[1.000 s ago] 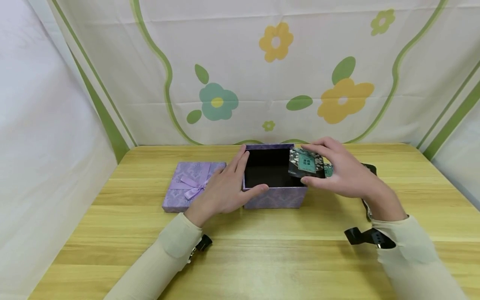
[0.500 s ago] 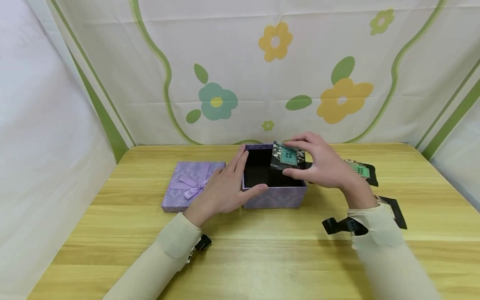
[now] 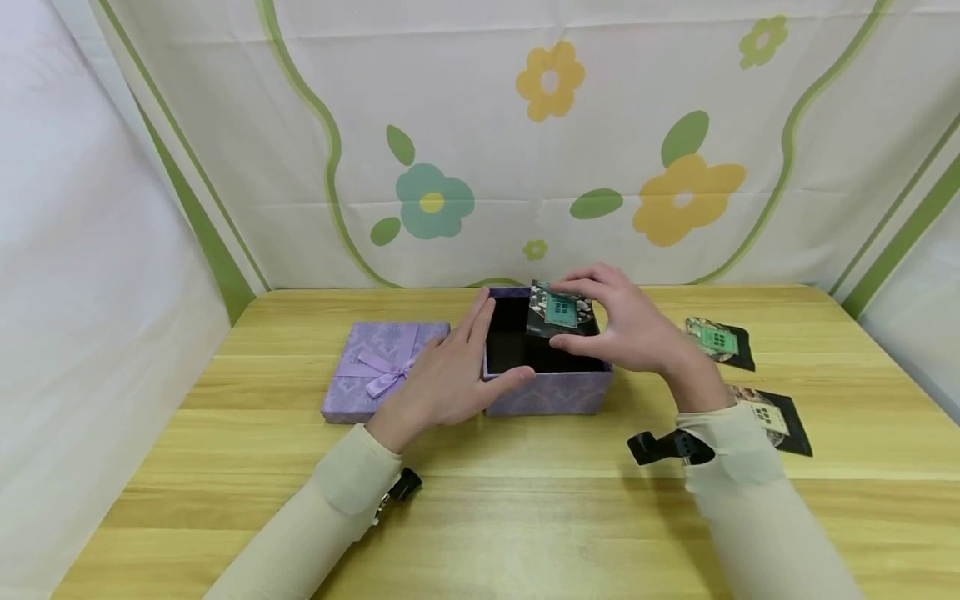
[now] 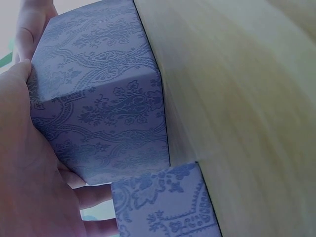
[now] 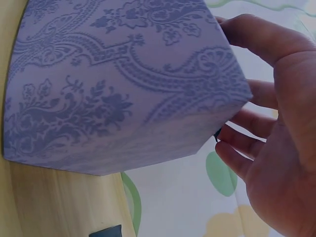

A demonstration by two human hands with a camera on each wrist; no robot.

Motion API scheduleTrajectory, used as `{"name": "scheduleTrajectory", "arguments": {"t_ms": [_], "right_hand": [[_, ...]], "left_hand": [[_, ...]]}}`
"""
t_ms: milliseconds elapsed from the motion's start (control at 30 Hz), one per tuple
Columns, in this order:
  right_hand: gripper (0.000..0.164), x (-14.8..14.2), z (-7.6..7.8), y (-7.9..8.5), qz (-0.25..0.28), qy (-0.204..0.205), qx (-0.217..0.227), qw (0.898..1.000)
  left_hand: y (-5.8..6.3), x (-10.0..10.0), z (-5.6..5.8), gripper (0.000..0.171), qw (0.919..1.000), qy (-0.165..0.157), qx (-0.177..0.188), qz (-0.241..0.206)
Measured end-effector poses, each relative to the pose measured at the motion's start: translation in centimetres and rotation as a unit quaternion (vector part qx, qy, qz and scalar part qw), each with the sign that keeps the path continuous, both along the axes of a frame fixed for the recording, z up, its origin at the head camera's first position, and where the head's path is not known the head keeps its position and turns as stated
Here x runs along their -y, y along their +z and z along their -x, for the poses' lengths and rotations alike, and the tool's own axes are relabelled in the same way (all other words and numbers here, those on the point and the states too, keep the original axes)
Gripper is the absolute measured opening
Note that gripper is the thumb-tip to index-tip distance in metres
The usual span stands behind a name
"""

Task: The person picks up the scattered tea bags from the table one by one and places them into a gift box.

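Observation:
A purple patterned box (image 3: 547, 394) stands open-topped on the table, its inside black. My left hand (image 3: 450, 375) rests against the box's left side, fingers straight along the wall and thumb at the front rim. My right hand (image 3: 626, 325) pinches a square black packet (image 3: 561, 310) with white flowers and a green label, between thumb and fingers. It is tilted over the back right part of the box opening. From the right wrist, the box wall (image 5: 118, 98) hides most of the packet. The left wrist view shows my thumb at a box corner (image 4: 94, 94).
The purple lid (image 3: 375, 362) with a ribbon bow lies left of the box, partly behind my left hand. On the right lie two more black packets, one with a green label (image 3: 717, 340) and one with a cream label (image 3: 768, 418). A floral curtain (image 3: 480, 125) hangs behind the table.
My right hand has carried the packet leftward, from the box's right edge to over the opening. Two packets on the right have come into fuller view. My left hand has stayed in place.

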State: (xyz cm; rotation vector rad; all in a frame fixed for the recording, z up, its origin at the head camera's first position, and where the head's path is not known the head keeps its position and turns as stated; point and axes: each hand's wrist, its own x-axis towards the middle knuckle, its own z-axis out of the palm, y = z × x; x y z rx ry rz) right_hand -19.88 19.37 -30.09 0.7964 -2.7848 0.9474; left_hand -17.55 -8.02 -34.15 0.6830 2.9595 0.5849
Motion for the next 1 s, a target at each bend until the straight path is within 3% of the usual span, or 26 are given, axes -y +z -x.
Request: {"name": "scheduleTrajectory", "arguments": {"t_ms": [533,833,1000], "right_hand": [[0.067,1.2,0.4,-1.1,-0.03,0.02,0.007,0.999],[0.068,1.7,0.6,-1.3,-0.07,0.032,-0.012,0.997],[0.067,2.2,0.5,-1.2,-0.11,0.026,0.003,0.994]], "left_hand": [[0.0,0.0,0.2,0.113,1.0,-0.001,-0.003,0.0],[0.0,0.0,0.2,0.113,1.0,-0.004,-0.003,0.001],[-0.1,0.1,0.3,0.112,1.0,-0.006,-0.005,0.004]]}}
